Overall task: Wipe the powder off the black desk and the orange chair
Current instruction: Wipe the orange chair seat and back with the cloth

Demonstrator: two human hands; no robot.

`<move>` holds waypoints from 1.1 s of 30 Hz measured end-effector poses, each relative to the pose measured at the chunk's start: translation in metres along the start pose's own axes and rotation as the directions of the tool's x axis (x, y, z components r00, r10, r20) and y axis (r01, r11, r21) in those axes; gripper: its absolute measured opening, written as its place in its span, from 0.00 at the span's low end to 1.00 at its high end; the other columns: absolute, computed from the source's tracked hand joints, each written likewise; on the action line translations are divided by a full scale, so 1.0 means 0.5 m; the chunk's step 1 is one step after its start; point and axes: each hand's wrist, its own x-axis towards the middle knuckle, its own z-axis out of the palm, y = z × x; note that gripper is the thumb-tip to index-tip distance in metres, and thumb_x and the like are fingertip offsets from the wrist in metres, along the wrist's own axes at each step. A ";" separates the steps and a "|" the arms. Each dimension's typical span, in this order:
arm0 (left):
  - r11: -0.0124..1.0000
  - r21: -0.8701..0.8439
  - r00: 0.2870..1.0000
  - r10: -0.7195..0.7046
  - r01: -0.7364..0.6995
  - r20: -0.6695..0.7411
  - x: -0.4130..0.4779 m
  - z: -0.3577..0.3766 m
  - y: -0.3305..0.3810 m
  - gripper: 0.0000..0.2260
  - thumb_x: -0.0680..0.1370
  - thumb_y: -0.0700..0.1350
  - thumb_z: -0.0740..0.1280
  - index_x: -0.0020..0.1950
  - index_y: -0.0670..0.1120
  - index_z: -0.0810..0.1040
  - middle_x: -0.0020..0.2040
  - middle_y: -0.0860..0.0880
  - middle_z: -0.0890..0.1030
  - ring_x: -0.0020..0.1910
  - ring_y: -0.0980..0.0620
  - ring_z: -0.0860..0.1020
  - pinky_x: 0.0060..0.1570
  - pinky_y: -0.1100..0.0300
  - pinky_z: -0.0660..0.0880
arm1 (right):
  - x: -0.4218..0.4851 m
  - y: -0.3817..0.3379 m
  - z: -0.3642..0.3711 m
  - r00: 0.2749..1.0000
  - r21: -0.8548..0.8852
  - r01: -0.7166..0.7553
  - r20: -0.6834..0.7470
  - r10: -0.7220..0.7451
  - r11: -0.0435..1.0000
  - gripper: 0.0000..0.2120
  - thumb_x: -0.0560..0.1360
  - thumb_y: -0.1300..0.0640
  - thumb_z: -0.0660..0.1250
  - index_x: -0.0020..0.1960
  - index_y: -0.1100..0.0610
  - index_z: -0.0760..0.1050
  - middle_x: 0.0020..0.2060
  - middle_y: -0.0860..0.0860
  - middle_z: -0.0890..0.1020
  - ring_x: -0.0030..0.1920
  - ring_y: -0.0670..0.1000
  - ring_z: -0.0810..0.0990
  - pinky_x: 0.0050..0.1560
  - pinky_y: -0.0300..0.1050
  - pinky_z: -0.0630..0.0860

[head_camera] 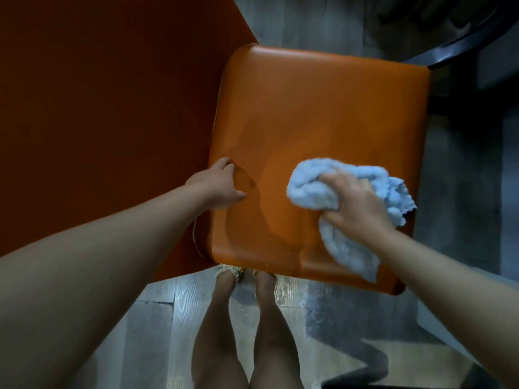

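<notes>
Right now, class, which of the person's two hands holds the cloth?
The right hand, which grips the blue cloth on the orange chair. The left hand has no cloth; it grips the seat's left edge.

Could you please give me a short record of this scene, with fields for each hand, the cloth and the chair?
right hand: grips the light blue cloth, pressing it on the seat
left hand: holds the left edge of the orange chair seat
cloth position: near right part of the seat
powder: no clear patch visible on the seat
floor: grey wood grain
</notes>
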 end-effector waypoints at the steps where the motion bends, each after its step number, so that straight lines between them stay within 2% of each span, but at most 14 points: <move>1: 1.000 0.015 1.000 0.003 -0.003 -0.003 0.000 0.000 -0.001 0.36 0.77 0.60 0.62 0.78 0.50 0.48 0.78 0.54 0.43 0.74 0.46 0.59 0.64 0.53 0.68 | 0.027 0.014 -0.018 0.994 0.067 -0.059 -0.089 0.065 0.996 0.31 0.66 0.59 0.70 0.67 0.50 0.67 0.68 0.53 0.68 0.62 0.63 0.69 0.58 0.56 0.70; 3: 0.999 0.036 1.000 0.004 -0.004 -0.015 0.000 0.001 -0.003 0.37 0.76 0.61 0.62 0.78 0.50 0.48 0.78 0.54 0.43 0.74 0.46 0.59 0.62 0.53 0.69 | 0.093 0.046 -0.054 0.954 0.097 -0.229 -0.174 0.243 0.969 0.32 0.66 0.55 0.71 0.68 0.50 0.63 0.70 0.53 0.65 0.65 0.64 0.67 0.60 0.57 0.68; 5: 0.999 0.038 1.000 0.005 -0.004 -0.015 0.000 0.003 -0.004 0.37 0.76 0.61 0.63 0.78 0.50 0.47 0.78 0.54 0.43 0.74 0.46 0.59 0.62 0.53 0.69 | 0.135 0.061 -0.067 0.938 -0.013 -0.342 -0.069 0.340 0.940 0.35 0.67 0.48 0.71 0.70 0.46 0.60 0.74 0.51 0.58 0.69 0.64 0.61 0.64 0.62 0.65; 7: 0.999 0.038 1.000 0.005 -0.004 -0.010 0.000 0.006 -0.003 0.38 0.76 0.61 0.63 0.78 0.50 0.47 0.78 0.54 0.42 0.74 0.46 0.58 0.63 0.53 0.69 | 0.142 0.057 -0.049 0.921 -0.093 -0.379 0.054 0.385 0.921 0.40 0.67 0.42 0.71 0.72 0.40 0.55 0.76 0.48 0.46 0.74 0.62 0.49 0.67 0.69 0.55; 9: 0.999 0.039 1.000 -0.001 0.001 -0.006 -0.001 0.008 -0.002 0.38 0.76 0.61 0.63 0.78 0.50 0.47 0.78 0.54 0.42 0.75 0.46 0.58 0.62 0.54 0.69 | 0.118 0.043 -0.026 0.914 -0.126 -0.387 0.083 0.398 0.914 0.40 0.68 0.42 0.70 0.73 0.37 0.51 0.76 0.46 0.42 0.75 0.61 0.44 0.66 0.72 0.53; 11: 0.999 0.044 1.000 -0.004 0.004 0.000 -0.001 0.007 -0.001 0.38 0.76 0.61 0.63 0.78 0.50 0.47 0.78 0.55 0.42 0.75 0.47 0.57 0.62 0.54 0.69 | 0.077 0.026 -0.011 0.929 -0.161 -0.352 0.061 0.365 0.922 0.37 0.70 0.47 0.69 0.73 0.37 0.54 0.77 0.47 0.48 0.73 0.63 0.51 0.66 0.67 0.60; 13: 0.999 0.043 1.000 -0.007 0.006 0.009 -0.002 0.006 -0.001 0.38 0.76 0.60 0.63 0.78 0.50 0.47 0.78 0.55 0.42 0.75 0.47 0.57 0.63 0.54 0.68 | 0.030 0.012 0.004 0.970 -0.165 -0.212 0.080 0.228 0.963 0.32 0.71 0.52 0.68 0.71 0.40 0.60 0.74 0.48 0.58 0.67 0.64 0.61 0.62 0.59 0.68; 16: 0.999 0.048 1.000 -0.001 0.001 0.012 -0.003 0.006 0.000 0.39 0.75 0.61 0.64 0.78 0.49 0.46 0.78 0.54 0.42 0.75 0.47 0.56 0.65 0.52 0.67 | 0.010 0.006 -0.016 0.997 0.099 -0.030 0.077 0.022 0.995 0.28 0.69 0.57 0.67 0.68 0.46 0.68 0.65 0.51 0.73 0.62 0.61 0.71 0.60 0.56 0.70; 19: 0.997 0.074 1.000 0.002 -0.002 -0.002 -0.003 0.004 -0.002 0.39 0.75 0.61 0.64 0.78 0.50 0.46 0.78 0.54 0.42 0.75 0.46 0.57 0.61 0.53 0.70 | 0.091 0.039 -0.066 0.962 0.120 -0.180 -0.187 0.200 0.976 0.31 0.67 0.57 0.70 0.69 0.51 0.65 0.69 0.56 0.69 0.65 0.63 0.67 0.63 0.55 0.66; 21: 0.995 0.096 1.000 0.011 -0.011 -0.002 -0.002 0.000 -0.005 0.38 0.75 0.61 0.63 0.78 0.50 0.47 0.78 0.55 0.41 0.74 0.46 0.60 0.55 0.55 0.72 | 0.143 0.061 -0.084 0.946 -0.038 -0.309 -0.117 0.302 0.950 0.33 0.69 0.53 0.69 0.70 0.46 0.60 0.74 0.53 0.57 0.68 0.64 0.61 0.65 0.58 0.62; 23: 0.994 0.109 1.000 0.012 -0.011 -0.008 -0.002 0.000 -0.007 0.38 0.76 0.61 0.63 0.78 0.51 0.47 0.77 0.55 0.41 0.73 0.46 0.62 0.50 0.57 0.72 | 0.158 0.062 -0.070 0.942 -0.171 -0.330 -0.002 0.335 0.928 0.34 0.70 0.50 0.68 0.72 0.42 0.58 0.76 0.52 0.50 0.70 0.65 0.56 0.67 0.60 0.61; 26: 0.991 0.134 0.999 0.027 -0.024 -0.020 -0.005 0.000 -0.007 0.37 0.76 0.61 0.63 0.78 0.51 0.47 0.77 0.55 0.41 0.72 0.45 0.63 0.52 0.55 0.73 | 0.104 0.022 -0.025 0.964 -0.183 -0.261 0.002 0.265 0.948 0.34 0.69 0.50 0.70 0.72 0.42 0.61 0.75 0.54 0.55 0.67 0.65 0.61 0.63 0.58 0.65; 30: 0.987 0.153 0.999 0.042 -0.038 -0.023 -0.010 -0.001 -0.011 0.38 0.75 0.61 0.63 0.78 0.51 0.47 0.78 0.55 0.42 0.73 0.45 0.62 0.56 0.53 0.72 | 0.005 -0.016 0.019 0.993 -0.135 0.013 0.120 0.004 0.991 0.31 0.69 0.53 0.69 0.70 0.45 0.66 0.71 0.52 0.64 0.63 0.63 0.65 0.58 0.54 0.69; 33: 0.985 0.168 0.998 0.054 -0.047 -0.034 -0.011 -0.003 -0.014 0.38 0.75 0.61 0.63 0.78 0.51 0.47 0.78 0.55 0.42 0.73 0.45 0.62 0.53 0.54 0.73 | 0.038 0.022 -0.016 0.998 0.020 -0.040 -0.057 0.041 0.999 0.29 0.67 0.57 0.71 0.68 0.52 0.70 0.67 0.57 0.72 0.64 0.63 0.69 0.64 0.54 0.65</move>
